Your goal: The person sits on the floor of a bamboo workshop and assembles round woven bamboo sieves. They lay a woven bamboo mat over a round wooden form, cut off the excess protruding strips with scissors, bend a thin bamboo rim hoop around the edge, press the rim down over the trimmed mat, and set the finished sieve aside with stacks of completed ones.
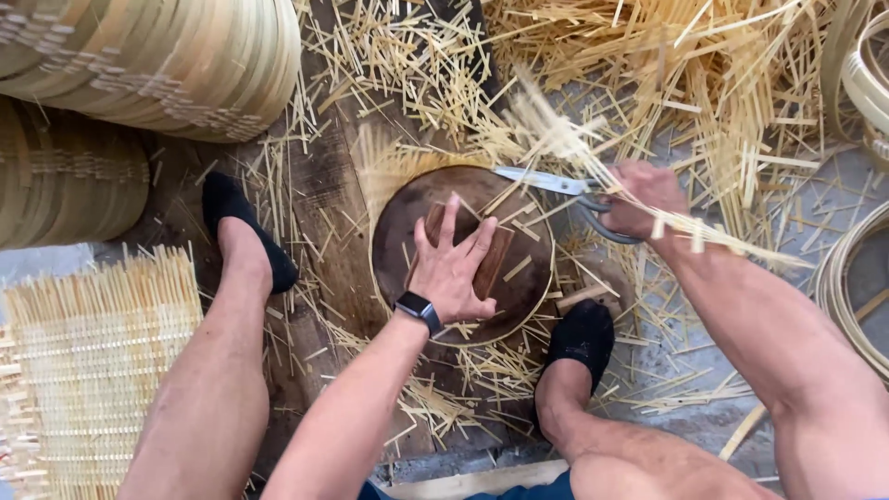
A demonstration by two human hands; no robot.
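Observation:
My left hand (453,267) presses flat, fingers spread, on a small brown wooden block (495,259) that lies on a round dark disc (407,222) ringed by a thin bamboo hoop. My right hand (641,197) grips the handles of a pair of scissors (542,181), whose blades point left over the disc's upper rim. Cut bamboo strips (565,139) fly up, blurred, above the blades. A dark watch sits on my left wrist. My feet in black socks rest either side of the disc.
Stacked bamboo hoops (157,56) lie at upper left, a woven bamboo mat (93,361) at lower left, more hoops (857,278) at the right edge. Loose cut strips (704,83) litter the wooden board (329,204) and the grey floor.

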